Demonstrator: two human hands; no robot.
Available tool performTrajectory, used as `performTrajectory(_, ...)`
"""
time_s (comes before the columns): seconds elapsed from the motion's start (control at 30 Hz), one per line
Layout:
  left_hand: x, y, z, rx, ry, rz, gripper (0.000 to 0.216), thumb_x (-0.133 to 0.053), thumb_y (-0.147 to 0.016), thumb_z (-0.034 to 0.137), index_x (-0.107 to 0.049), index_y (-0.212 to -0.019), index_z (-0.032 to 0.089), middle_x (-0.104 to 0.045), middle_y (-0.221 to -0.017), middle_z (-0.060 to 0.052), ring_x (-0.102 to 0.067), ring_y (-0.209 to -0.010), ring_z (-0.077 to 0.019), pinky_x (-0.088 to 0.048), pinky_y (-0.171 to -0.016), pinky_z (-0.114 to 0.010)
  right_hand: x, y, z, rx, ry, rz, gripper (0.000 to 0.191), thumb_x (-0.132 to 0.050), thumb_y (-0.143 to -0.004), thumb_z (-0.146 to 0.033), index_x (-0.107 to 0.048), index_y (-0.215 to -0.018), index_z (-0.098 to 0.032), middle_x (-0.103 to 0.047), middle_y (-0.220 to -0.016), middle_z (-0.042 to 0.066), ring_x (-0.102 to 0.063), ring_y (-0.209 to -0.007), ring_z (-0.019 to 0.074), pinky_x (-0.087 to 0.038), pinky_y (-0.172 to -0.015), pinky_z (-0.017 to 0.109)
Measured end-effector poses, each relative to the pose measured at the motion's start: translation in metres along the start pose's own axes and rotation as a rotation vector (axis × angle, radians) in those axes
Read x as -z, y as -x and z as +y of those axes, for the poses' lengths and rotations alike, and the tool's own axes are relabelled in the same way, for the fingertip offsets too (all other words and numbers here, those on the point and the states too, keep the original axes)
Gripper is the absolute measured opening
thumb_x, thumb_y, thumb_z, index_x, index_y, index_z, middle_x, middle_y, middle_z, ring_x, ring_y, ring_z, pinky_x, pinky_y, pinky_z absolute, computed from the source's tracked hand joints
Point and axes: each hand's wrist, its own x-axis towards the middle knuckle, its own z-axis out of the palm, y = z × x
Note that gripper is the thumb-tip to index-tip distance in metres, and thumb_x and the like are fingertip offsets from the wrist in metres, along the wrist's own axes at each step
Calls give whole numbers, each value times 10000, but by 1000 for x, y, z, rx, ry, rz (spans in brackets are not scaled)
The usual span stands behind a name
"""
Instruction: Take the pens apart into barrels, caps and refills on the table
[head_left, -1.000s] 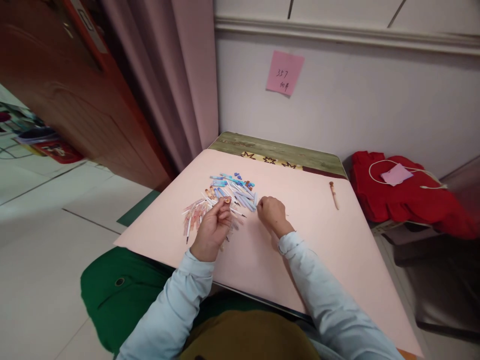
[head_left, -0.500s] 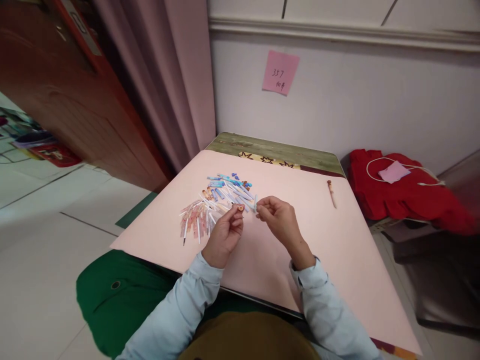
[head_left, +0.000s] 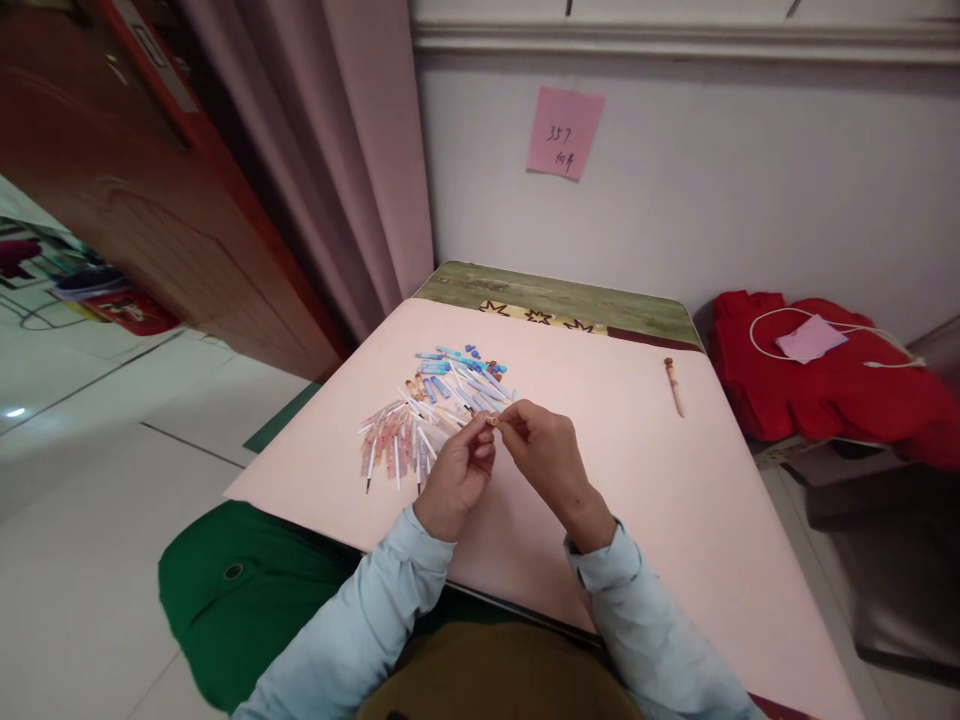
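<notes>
A pile of small pen parts, blue, white and orange-pink, lies on a pale pink sheet that covers the table. My left hand and my right hand meet just in front of the pile, fingertips touching. Between them they pinch a small brown-orange piece; the left fingers are curled round it. The right fingers are pinched together against the same piece, and whatever else they hold is too small to make out. A single assembled pen lies alone to the right.
The green wooden table edge shows beyond the sheet, against a white wall with a pink sticky note. A curtain hangs at left. Red cloth with a white cable lies at right. A green stool is below left.
My right hand has come away from the pile toward my left hand. The two hands have closed in until their fingertips meet on the small brown-orange piece.
</notes>
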Motion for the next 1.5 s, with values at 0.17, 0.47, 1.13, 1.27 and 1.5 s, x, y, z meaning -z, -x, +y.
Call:
performTrajectory(0.17, 6, -6, -6, -72, -74, -42, 78, -672, -813, 62, -603, -801, 97, -581, -692, 12, -501, -498, -14, -357, -389, -87, -4, 2, 5, 22, 94, -19, 121, -601, -887, -221, -684, -800, -213, -716, -778, 9, -636, -687, 142, -428, -661, 234)
performTrajectory(0.47, 5, -3, -2, 41, -3, 23, 118, -520, -918, 47, -584, -826, 86, -588, -699, -20, -480, -472, -17, -328, -355, -82, 5, -3, 21, -26, -160, 76, 156, -635, -881, -332, -700, -826, -202, -715, -777, 11, -644, -675, 139, -473, -661, 236)
performTrajectory(1.13, 1, 4, 9, 114, 154, 42, 164, -445, -978, 100, -541, -846, 114, -612, -783, -51, -426, -435, 8, -300, -332, -66, 20, 13, 76, -306, 182, 127, 149, -592, -831, -330, -691, -862, -223, -704, -785, 8, -630, -725, 176, -446, -676, 274)
performTrajectory(1.27, 2, 4, 9, 117, 137, 44, 152, -455, -977, 105, -544, -854, 112, -607, -778, -45, -424, -441, 9, -306, -339, -62, 29, 20, 50, -99, -74, 223, 193, -593, -839, -353, -697, -920, -212, -710, -781, 8, -627, -652, 152, -483, -621, 251)
performTrajectory(1.5, 7, 1, 5, 16, 77, 16, 130, -517, -933, 73, -562, -818, 115, -587, -724, -17, -453, -459, -5, -317, -349, -73, 24, 27, 19, 180, -79, 198, 131, -569, -845, -231, -693, -888, -221, -721, -779, 20, -659, -661, 149, -528, -678, 269)
